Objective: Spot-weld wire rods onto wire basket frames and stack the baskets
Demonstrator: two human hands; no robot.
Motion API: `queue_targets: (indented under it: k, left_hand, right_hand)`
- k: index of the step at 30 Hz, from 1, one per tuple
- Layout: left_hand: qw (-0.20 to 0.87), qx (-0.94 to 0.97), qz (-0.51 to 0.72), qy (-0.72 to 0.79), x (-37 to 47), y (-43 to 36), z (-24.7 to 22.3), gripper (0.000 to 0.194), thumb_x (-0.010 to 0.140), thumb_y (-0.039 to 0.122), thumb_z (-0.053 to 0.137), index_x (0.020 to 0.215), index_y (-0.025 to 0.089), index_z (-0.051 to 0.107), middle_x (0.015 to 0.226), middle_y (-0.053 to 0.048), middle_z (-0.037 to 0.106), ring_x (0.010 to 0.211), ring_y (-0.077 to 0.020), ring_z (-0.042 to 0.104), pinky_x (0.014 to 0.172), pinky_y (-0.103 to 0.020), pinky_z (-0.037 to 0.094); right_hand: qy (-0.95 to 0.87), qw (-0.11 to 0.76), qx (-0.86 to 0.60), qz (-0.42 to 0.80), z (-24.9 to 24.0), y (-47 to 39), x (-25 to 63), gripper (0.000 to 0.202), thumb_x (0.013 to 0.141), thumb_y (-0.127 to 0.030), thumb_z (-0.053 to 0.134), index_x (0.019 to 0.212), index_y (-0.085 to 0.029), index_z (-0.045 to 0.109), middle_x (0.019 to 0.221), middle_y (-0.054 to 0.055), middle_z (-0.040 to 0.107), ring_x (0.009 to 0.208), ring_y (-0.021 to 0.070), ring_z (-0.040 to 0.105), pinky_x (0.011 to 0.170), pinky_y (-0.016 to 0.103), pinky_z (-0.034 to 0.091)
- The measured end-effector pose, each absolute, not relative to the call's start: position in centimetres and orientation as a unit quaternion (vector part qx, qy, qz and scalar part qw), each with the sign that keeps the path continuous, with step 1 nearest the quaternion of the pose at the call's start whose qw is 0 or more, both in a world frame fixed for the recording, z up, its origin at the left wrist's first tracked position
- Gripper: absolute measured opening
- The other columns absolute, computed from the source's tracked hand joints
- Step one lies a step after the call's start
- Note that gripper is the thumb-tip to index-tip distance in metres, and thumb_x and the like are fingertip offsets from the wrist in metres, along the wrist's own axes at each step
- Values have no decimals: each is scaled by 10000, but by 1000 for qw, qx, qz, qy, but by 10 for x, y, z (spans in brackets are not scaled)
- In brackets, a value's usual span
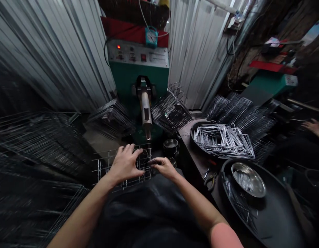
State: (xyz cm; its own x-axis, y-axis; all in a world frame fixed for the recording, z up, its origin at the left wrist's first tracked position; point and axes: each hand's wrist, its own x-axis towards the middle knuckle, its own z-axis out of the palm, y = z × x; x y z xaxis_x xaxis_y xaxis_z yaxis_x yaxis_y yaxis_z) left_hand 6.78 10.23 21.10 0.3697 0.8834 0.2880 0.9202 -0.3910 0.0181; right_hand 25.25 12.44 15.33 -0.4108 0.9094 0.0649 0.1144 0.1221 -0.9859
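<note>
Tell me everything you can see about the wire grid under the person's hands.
The wire grid is an open lattice of thin, silvery, metal-looking wires crossing, with some ends jutting out on the left. It lies in front of the person's dark-covered lap, below the green machine. The left hand spreads over it, hiding its middle; the right hand is at its right edge. Exact contact and tilt are hard to tell.

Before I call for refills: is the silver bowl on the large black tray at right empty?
No, thin metal pieces lie in the silver bowl.
</note>
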Motion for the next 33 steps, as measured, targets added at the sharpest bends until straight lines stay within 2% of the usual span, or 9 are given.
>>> queue_targets:
  k: [3,7,11,19,24,28,33]
  left_hand:
    - [53,-828,-120,-546,66,106,201,730,525,451,704,1159,122,556,1174,-214,513,1117,-374,453,931,-493,355]
    - [24,-820,-125,-558,65,116,191,725,530,452,689,1161,126,546,1181,-196,510,1128,-354,449,933,-472,362]
    - [15,-820,-128,-558,62,127,186,718,530,439,683,1167,139,540,1193,-193,502,1129,-350,448,944,-481,351]
    - [-7,-826,-134,-548,58,141,187,709,513,446,697,1156,187,549,1162,-166,532,1117,-363,458,944,-517,346]
    - [-3,-831,-131,-540,49,145,184,762,509,421,723,1203,166,538,1249,-207,484,1178,-388,422,987,-529,320]
    - [-6,-832,-145,-535,44,150,181,775,506,429,733,1216,190,534,1275,-202,475,1193,-399,415,990,-552,316]
    - [3,-830,-132,-542,45,161,182,759,532,441,721,1217,172,538,1280,-213,465,1195,-387,413,993,-522,318]
  right_hand:
    - [-638,382,-392,541,141,123,249,178,725,-266,632,847,-168,717,812,21,696,829,190,625,810,329,462]
    - [-686,353,-344,536,140,126,256,265,835,-337,533,951,-167,700,876,37,683,862,178,615,816,324,459]
    - [-768,344,-292,453,137,134,265,318,789,-340,636,1065,-184,654,981,58,653,915,177,598,817,301,462]
    - [-816,378,-316,303,125,144,256,171,802,-194,606,953,-213,682,963,63,646,889,157,617,776,262,486]
    - [-813,393,-316,290,127,145,250,146,800,-188,608,912,-210,698,940,59,650,851,147,627,751,236,490]
    - [-815,389,-320,286,130,149,246,128,795,-206,621,894,-215,703,944,52,652,844,143,628,744,230,489]
    - [-804,402,-334,284,134,160,244,116,796,-179,610,864,-203,700,901,44,653,819,134,624,737,224,484]
